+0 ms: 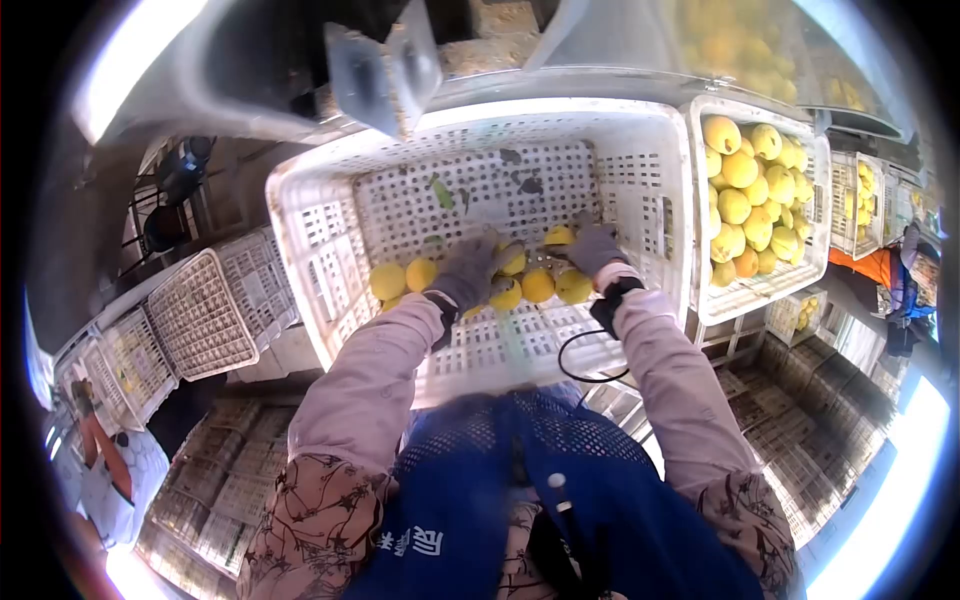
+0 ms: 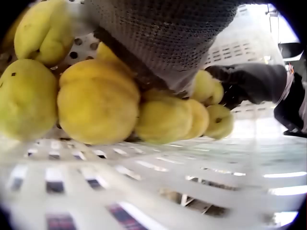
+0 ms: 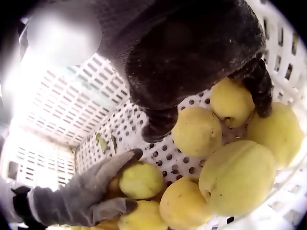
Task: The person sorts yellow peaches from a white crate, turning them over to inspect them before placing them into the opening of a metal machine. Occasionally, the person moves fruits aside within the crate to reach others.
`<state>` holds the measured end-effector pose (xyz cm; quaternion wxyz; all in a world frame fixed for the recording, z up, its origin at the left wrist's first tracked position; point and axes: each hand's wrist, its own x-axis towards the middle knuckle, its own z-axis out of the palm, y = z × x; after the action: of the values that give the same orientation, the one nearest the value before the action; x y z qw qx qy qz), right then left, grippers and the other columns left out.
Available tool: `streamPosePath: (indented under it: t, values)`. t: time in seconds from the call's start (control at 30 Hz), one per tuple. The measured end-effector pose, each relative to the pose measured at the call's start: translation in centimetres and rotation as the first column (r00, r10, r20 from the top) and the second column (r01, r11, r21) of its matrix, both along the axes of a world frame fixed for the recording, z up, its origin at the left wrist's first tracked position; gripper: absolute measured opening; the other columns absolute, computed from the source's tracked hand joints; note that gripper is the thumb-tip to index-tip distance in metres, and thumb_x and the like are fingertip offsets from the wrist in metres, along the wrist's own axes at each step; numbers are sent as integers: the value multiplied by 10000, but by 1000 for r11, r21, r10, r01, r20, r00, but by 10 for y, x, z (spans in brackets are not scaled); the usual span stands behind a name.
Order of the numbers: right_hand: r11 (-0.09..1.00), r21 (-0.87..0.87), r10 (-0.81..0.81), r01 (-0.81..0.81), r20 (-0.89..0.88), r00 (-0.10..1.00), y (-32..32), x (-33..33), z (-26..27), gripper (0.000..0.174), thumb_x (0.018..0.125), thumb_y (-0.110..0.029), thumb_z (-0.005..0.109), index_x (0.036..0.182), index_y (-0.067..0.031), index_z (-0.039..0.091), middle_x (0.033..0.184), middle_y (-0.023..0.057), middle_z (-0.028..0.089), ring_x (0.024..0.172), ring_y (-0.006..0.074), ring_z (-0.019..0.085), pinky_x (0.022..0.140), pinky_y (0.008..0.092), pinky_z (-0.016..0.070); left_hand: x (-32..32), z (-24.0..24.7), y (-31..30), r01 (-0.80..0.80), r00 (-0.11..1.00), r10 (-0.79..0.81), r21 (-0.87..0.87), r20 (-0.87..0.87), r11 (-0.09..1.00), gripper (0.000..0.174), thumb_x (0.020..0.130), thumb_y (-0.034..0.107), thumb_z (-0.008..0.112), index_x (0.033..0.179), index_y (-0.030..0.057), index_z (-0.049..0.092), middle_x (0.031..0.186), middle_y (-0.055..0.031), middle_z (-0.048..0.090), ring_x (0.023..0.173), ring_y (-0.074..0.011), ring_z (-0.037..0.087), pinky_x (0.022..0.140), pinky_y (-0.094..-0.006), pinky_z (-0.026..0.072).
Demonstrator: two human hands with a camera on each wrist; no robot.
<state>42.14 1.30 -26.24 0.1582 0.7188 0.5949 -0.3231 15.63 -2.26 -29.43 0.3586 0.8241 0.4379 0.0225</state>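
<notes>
Several yellow peaches lie along the near side of a white perforated plastic crate. My left hand, in a grey glove, reaches in among them. In the right wrist view its thumb and fingers curl round a peach. My right hand, gloved too, reaches down on the right side of the crate. In the right wrist view its fingers curl over a peach, with a dark fingertip against it and the thumb beside another peach. More peaches show beneath my left hand in the left wrist view.
A crate full of yellow peaches stands at the right. Green leaf bits lie on the crate floor. Stacked crates stand at the left. A metal machine edge runs behind. Another person is at the far left.
</notes>
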Motion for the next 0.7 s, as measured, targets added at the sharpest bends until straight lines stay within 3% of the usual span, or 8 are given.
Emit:
streamPosePath:
  t: [0.17,0.27,0.37,0.43,0.47,0.57,0.63,0.7]
  values:
    - [981,-89,182,-171,138,974,13,-36,4,831,785,-693,748,1279,-27,697,1368,262,609,1254,414,599,1037,487,489,17,9,40,137,982,-163,-232,-98,963,799,866,469,757,1559,229,439,1394,-148,580,1328,-365,543,1053,-465,464]
    - [941,-287,156,-178,-96,983,32,-19,-17,866,733,-727,768,1295,-72,695,1374,246,584,1305,441,529,1116,557,395,17,25,49,-9,995,-28,-377,-94,926,790,829,470,809,1511,211,505,1276,-162,664,1197,-376,632,1003,-442,510]
    - [923,-124,369,-364,21,929,3,-22,-1,844,751,-720,768,1306,-88,695,1435,238,536,1346,422,502,1099,565,422,9,27,55,-368,922,380,-485,-78,793,769,842,407,847,1471,104,526,1320,-196,673,1142,-296,681,971,-384,539]
    - [941,-94,332,-325,62,941,-2,-34,2,830,759,-702,782,1321,-99,690,1463,238,506,1359,407,499,1068,565,461,3,22,51,-498,502,865,-825,-24,266,760,855,434,847,1454,72,550,1291,-146,686,1116,-273,671,957,-362,542]
    - [971,-109,221,-214,59,973,-2,-39,-8,814,765,-685,789,1326,-104,689,1487,234,477,1369,407,485,1077,570,453,-2,35,47,-343,314,949,-931,11,124,735,887,414,830,1453,42,546,1261,-111,687,1071,-214,662,903,-351,557]
    - [981,-127,153,-144,68,986,9,-40,-13,774,766,-660,807,1281,-89,716,1406,221,577,1286,378,573,1036,500,495,-21,61,53,-185,345,939,-980,-3,65,736,990,433,704,1552,42,432,1297,-138,662,1052,-222,683,892,-350,572]
    - [955,-294,-188,37,-506,842,23,-30,5,759,767,-674,802,1230,-75,745,1220,183,711,1115,346,679,954,432,533,-26,91,49,-83,303,951,-996,-62,-38,689,1042,391,630,1582,43,382,1291,-133,657,1021,-223,684,895,-374,587]
    - [959,-275,-218,70,-557,802,25,-38,19,722,757,-627,841,1205,-68,758,1062,146,769,987,332,726,891,417,546,-34,105,44,29,256,966,-999,43,37,681,1046,381,625,1582,43,377,1300,-135,652,1035,-228,683,903,-377,587]
